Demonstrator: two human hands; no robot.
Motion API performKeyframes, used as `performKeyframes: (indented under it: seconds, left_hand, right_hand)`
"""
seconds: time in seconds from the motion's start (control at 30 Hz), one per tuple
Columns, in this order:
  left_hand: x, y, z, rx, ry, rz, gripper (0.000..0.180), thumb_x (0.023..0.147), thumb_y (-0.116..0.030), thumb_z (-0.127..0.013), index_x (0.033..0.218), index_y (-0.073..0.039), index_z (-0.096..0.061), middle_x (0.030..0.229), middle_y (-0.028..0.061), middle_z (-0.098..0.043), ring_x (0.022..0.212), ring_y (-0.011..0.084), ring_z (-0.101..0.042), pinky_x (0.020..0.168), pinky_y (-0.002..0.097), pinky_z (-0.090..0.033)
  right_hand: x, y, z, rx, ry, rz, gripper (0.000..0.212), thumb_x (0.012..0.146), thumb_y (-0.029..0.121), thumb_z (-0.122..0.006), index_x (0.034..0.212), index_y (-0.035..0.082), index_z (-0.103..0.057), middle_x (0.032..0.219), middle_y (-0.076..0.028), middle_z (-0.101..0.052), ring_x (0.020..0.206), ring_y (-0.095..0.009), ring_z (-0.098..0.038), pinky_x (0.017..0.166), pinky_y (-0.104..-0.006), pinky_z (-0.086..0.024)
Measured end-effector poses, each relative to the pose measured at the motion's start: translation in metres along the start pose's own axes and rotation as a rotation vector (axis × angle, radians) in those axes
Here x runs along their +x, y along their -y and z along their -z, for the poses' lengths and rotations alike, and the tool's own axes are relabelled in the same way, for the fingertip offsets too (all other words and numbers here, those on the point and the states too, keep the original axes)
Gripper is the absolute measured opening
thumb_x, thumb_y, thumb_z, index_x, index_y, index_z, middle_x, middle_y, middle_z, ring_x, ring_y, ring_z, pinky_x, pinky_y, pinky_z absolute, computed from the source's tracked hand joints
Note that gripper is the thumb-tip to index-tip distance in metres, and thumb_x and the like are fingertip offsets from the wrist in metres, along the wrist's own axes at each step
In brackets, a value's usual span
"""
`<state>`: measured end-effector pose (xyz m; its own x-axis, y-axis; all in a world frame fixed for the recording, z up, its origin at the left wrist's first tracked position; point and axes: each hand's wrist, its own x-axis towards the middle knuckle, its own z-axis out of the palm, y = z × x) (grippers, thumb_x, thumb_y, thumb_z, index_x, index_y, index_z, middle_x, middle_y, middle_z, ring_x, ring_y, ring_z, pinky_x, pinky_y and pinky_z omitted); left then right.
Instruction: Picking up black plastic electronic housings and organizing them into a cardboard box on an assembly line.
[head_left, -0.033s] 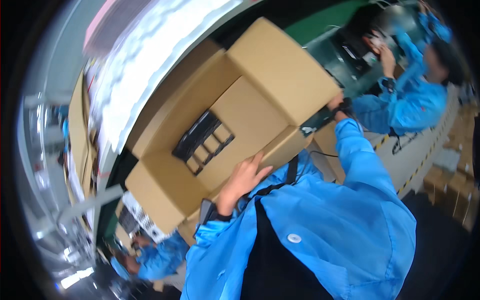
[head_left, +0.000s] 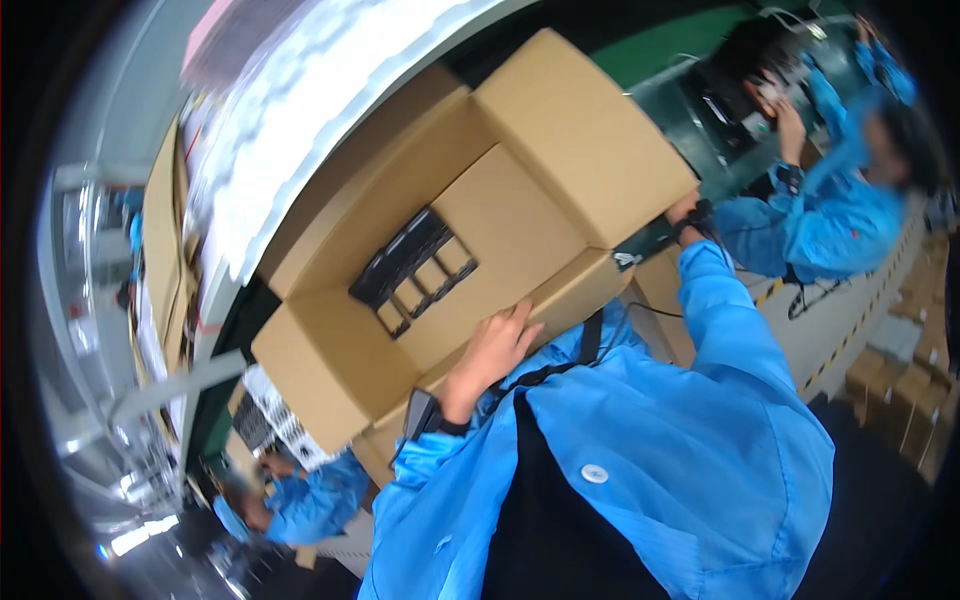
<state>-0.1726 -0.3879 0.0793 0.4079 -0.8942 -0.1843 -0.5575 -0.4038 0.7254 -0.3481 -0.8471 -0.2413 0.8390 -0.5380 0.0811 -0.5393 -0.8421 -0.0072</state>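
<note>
A large brown cardboard box point(head_left: 515, 205) stands before me with its flaps spread. On its bottom lies a black frame-like part point(head_left: 415, 270) with several rectangular openings; I cannot tell its exact kind. My left hand point(head_left: 497, 347) rests on the near flap of the box, thumb apart from its stretched fingers, holding nothing. At the outer corner of the right flap is my right hand point(head_left: 684, 208), touching the cardboard. The flap hides most of its fingers, so their closing does not show. Dark bands circle both wrists.
Clear plastic wrapping point(head_left: 290, 130) covers goods beyond the box at left. A co-worker in blue point(head_left: 835, 225) handles parts at a green bench on the right; another co-worker point(head_left: 315, 500) works at lower left. Stacked cartons point(head_left: 900, 390) stand at far right.
The whole view has shifted slightly and looks sharper. Both hands keep their places on the box, and the black part lies as before.
</note>
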Motion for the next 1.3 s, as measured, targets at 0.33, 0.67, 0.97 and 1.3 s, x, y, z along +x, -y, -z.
performKeyframes:
  seconds: [0.33, 0.67, 0.97, 1.3]
  left_hand:
    - [-0.037, 0.001, -0.002, 0.078, -0.044, -0.041, 0.027, 0.095, -0.021, -0.064, 0.106, 0.004, -0.061, 0.091, 0.0272, -0.067, 0.090, 0.0438, -0.065, 0.078, 0.0475, -0.053]
    - [-0.083, -0.086, 0.116, 0.151, -0.503, -0.501, 0.084, 0.069, -0.012, -0.087, 0.142, 0.002, -0.047, 0.141, 0.0349, -0.049, 0.131, 0.0492, -0.050, 0.106, 0.0545, -0.043]
    - [-0.087, -0.106, 0.156, 0.458, -0.298, -0.703, 0.052, 0.061, -0.022, -0.076, 0.102, 0.008, -0.066, 0.119, 0.0301, -0.063, 0.125, 0.0441, -0.057, 0.104, 0.0625, -0.041]
    - [-0.132, -0.092, 0.154, 0.480, -0.616, -0.721, 0.045, 0.053, -0.017, -0.071, 0.085, 0.014, -0.066, 0.088, 0.0291, -0.068, 0.098, 0.0452, -0.070, 0.094, 0.0633, -0.050]
  right_hand:
    - [-0.067, 0.046, 0.073, 0.364, -0.246, -0.634, 0.024, 0.094, 0.023, -0.060, 0.106, 0.004, -0.070, 0.082, -0.010, -0.072, 0.073, -0.025, -0.070, 0.065, -0.0452, -0.053]
    - [-0.117, 0.193, 0.434, 0.717, -0.291, 0.176, 0.022, 0.084, 0.003, -0.063, 0.105, -0.003, -0.068, 0.079, -0.011, -0.067, 0.061, -0.021, -0.061, 0.059, -0.0322, -0.048]
    - [-0.113, 0.300, 0.494, 0.881, -0.115, 0.836, 0.029, 0.071, 0.003, -0.070, 0.100, -0.002, -0.065, 0.073, -0.008, -0.059, 0.061, -0.024, -0.060, 0.055, -0.0354, -0.046]
    - [-0.115, 0.331, 0.500, 0.927, -0.132, 0.955, 0.029, 0.070, 0.004, -0.071, 0.098, -0.003, -0.066, 0.070, -0.008, -0.057, 0.061, -0.023, -0.061, 0.055, -0.0336, -0.045]
